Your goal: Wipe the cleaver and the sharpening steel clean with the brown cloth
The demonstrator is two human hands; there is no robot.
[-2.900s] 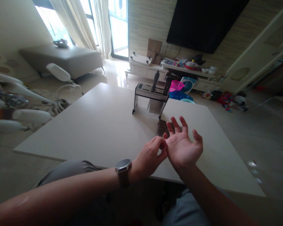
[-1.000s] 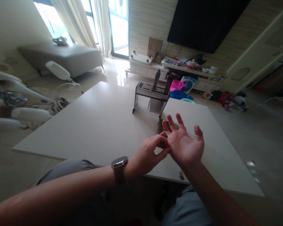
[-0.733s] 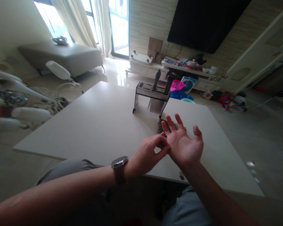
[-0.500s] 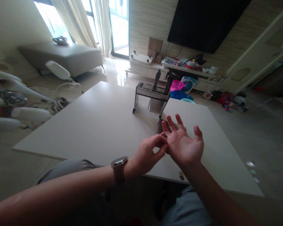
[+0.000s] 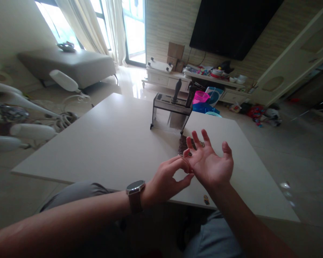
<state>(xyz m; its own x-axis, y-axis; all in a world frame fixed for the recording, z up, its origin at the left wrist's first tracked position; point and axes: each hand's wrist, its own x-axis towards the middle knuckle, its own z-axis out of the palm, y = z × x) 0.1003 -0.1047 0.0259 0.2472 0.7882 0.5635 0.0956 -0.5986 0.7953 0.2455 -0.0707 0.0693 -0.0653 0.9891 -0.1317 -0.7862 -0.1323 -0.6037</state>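
Observation:
My right hand [image 5: 211,163] is turned palm up over the near side of the white table [image 5: 104,143], fingers spread and nothing on the palm. My left hand [image 5: 168,181] touches its little-finger edge with curled fingertips, the thumb standing a little apart from them; I see no object between them. A watch [image 5: 136,186] with a brown strap is on the left wrist. Just beyond the hands lies a dark brown, textured thing [image 5: 183,144], partly hidden by the right fingers. Behind it stands a clear-sided knife block [image 5: 161,116] with two dark-handled knives [image 5: 177,91].
A small sticker-like figure [image 5: 206,199] is at the table's near edge. White lamp-like pieces [image 5: 33,131] are to the left. A grey bench [image 5: 70,68], a low TV cabinet [image 5: 165,80] and a pink basket [image 5: 200,96] stand beyond the table.
My left thumb has moved away from the edge of my right hand, widening the gap to its fingers. The right hand stays palm up. The view has shifted slightly.

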